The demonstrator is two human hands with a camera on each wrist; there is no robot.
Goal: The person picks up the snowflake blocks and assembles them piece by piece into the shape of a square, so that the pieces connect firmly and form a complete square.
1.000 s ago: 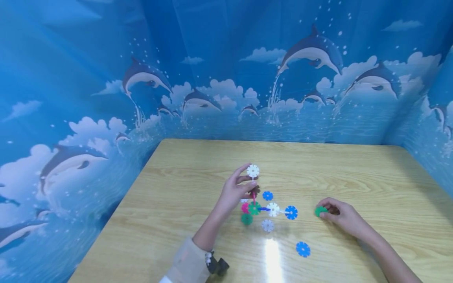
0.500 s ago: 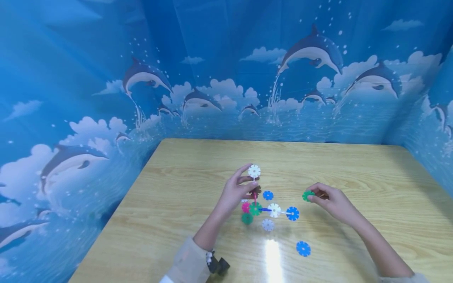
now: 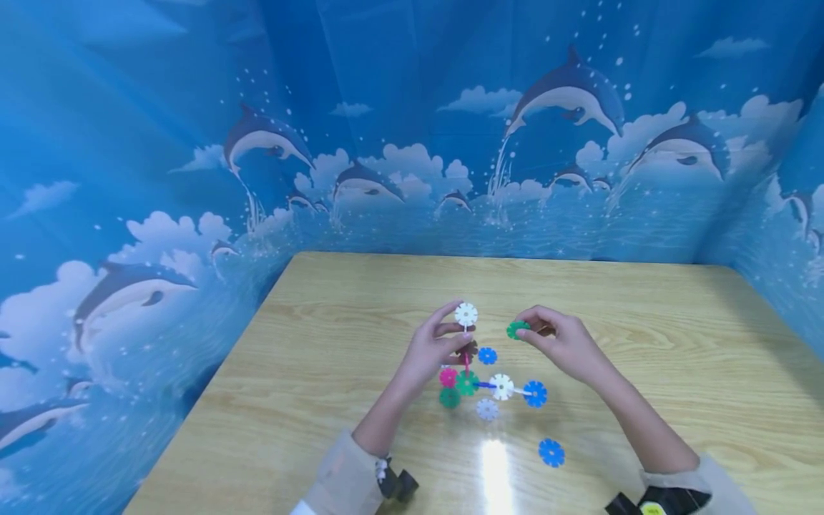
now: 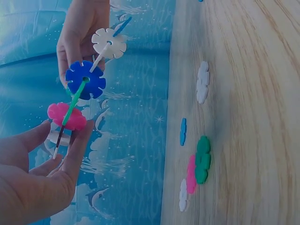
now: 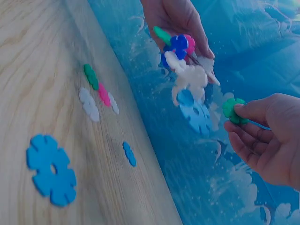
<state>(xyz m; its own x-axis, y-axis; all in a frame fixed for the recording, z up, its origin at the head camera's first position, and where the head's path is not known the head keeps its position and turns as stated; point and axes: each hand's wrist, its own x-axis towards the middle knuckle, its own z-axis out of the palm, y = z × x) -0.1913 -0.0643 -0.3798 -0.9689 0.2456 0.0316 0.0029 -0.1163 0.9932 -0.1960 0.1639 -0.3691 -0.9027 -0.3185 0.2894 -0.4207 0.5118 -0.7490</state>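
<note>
One green disc (image 3: 517,330) is pinched by the curled right hand (image 3: 569,345); a linked disc chain (image 3: 466,384) is gripped by the half-curled left hand (image 3: 426,350).

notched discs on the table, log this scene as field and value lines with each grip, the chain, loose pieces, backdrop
left grip: holds the chain of joined discs above the table
right grip: pinches a small green disc
contact: green disc and chain apart
chain ends: white end disc, blue end disc
loose on table: near blue disc, far blue disc, loose green disc, pink disc, two white discs
backdrop: blue dolphin-print sheet
</note>
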